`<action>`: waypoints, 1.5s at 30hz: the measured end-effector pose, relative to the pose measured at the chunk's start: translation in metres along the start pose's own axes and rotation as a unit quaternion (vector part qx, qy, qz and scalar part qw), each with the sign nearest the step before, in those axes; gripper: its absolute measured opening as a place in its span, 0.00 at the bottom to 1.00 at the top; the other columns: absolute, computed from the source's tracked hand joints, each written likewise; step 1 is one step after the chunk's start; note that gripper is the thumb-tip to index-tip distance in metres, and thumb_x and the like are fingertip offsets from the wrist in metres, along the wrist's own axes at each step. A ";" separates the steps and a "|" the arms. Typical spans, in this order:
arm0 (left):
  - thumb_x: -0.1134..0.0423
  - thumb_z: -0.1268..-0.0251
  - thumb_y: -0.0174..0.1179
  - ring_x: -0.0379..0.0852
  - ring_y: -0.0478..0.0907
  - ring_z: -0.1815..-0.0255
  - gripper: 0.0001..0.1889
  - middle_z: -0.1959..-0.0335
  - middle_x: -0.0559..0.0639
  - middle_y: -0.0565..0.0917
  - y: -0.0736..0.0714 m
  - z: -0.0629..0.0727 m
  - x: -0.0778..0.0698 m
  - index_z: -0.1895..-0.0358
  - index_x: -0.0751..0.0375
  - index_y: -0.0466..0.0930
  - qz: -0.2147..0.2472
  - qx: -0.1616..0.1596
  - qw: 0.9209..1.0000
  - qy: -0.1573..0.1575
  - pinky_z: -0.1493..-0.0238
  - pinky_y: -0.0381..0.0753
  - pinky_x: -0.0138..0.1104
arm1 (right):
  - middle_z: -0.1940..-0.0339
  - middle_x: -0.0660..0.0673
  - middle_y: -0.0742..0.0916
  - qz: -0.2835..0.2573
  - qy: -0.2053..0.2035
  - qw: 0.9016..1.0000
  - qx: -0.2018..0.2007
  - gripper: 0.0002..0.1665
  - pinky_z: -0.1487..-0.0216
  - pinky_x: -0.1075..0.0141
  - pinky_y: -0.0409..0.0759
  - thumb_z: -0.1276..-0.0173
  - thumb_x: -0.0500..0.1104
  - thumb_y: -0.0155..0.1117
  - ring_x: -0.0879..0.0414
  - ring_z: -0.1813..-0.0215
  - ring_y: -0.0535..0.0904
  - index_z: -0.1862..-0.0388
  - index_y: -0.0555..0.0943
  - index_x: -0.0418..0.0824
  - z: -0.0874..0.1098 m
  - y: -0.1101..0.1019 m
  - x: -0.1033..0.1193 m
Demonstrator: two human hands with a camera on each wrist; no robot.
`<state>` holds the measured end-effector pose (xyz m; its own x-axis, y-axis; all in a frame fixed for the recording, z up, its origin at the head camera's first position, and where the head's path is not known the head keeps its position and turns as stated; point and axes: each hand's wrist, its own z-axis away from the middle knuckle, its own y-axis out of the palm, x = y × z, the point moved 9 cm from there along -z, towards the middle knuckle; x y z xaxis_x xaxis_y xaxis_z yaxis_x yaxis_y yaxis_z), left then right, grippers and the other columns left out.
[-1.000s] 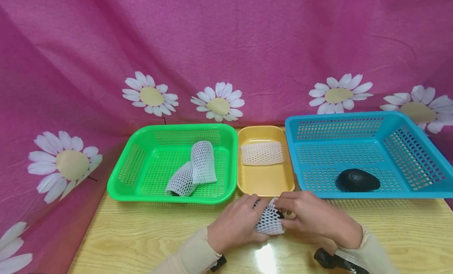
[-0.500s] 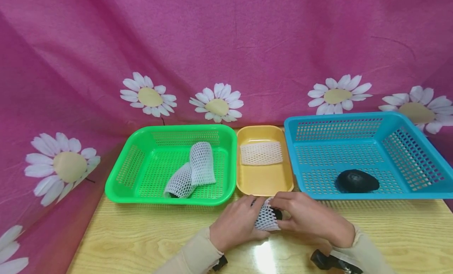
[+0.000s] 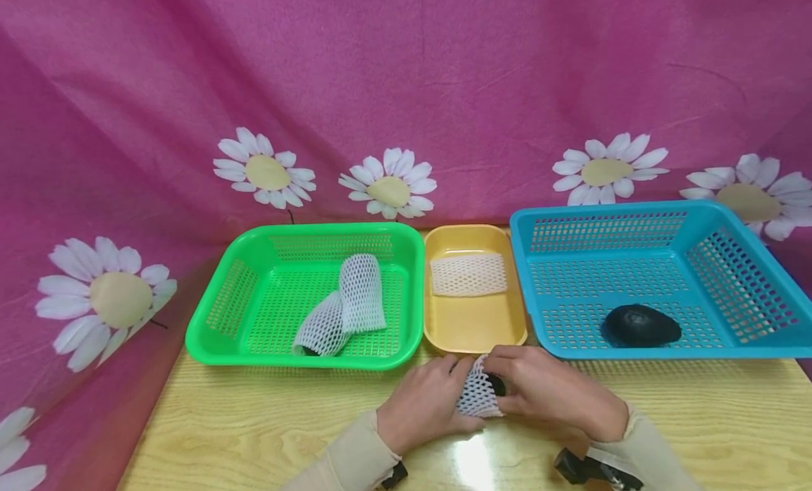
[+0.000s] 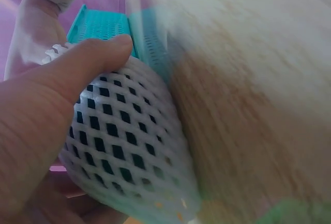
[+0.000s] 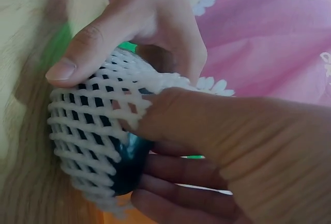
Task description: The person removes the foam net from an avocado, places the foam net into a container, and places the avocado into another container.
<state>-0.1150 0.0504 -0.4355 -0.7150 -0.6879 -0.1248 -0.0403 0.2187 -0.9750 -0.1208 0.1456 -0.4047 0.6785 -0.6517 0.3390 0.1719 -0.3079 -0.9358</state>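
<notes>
One smooth black fruit [image 5: 132, 166] sat inside a white foam-mesh sleeve [image 3: 477, 398], just in front of the shallow yellow plastic tray [image 3: 476, 327] — bare end facing the right hand [image 3: 552, 389], which pinched the mesh edge; the left hand [image 3: 430, 403] gripped the covered part.

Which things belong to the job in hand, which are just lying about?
Likely in the job:
left hand, right hand
held dark fruit, white foam net
blue basket, second dark fruit
yellow tray, flat net
green basket, two net sleeves

Probably background:
flowered cloth
wooden table
</notes>
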 end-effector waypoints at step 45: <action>0.50 0.49 0.77 0.40 0.78 0.56 0.35 0.54 0.47 0.83 0.000 0.006 0.008 0.38 0.57 0.74 0.049 0.043 0.998 0.014 0.51 0.83 0.30 | 0.61 0.55 0.86 0.009 0.020 1.000 0.018 0.24 0.61 0.70 0.82 0.43 0.55 0.80 0.69 0.62 0.78 0.52 0.83 0.46 0.004 0.002 -0.004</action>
<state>-0.1161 0.0409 -0.4380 -0.7320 -0.6458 -0.2171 0.0904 0.2237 -0.9705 -0.1206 0.1504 -0.4086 0.6519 -0.6847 0.3258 0.1871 -0.2711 -0.9442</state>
